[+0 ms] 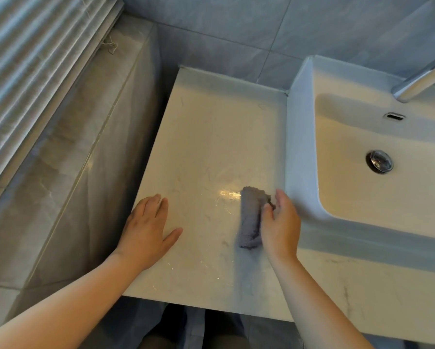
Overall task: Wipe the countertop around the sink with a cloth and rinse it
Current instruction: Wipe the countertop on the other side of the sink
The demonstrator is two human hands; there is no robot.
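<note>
A pale marble countertop (206,137) runs left of a white raised sink (302,147). A folded grey cloth (250,217) lies on the counter close to the sink's left wall, and my right hand (280,227) grips its right side. Wet streaks shine on the counter just left of the cloth. My left hand (147,230) rests flat on the counter near its left edge, fingers spread, holding nothing. A chrome faucet (422,79) reaches over the sink basin from the upper right, above the round drain (379,161).
Grey tiled wall (236,34) stands behind the counter. A grey marble ledge (67,159) runs along the left, with window blinds (30,46) above it. The counter's front edge (211,307) is near my body, with my legs below it.
</note>
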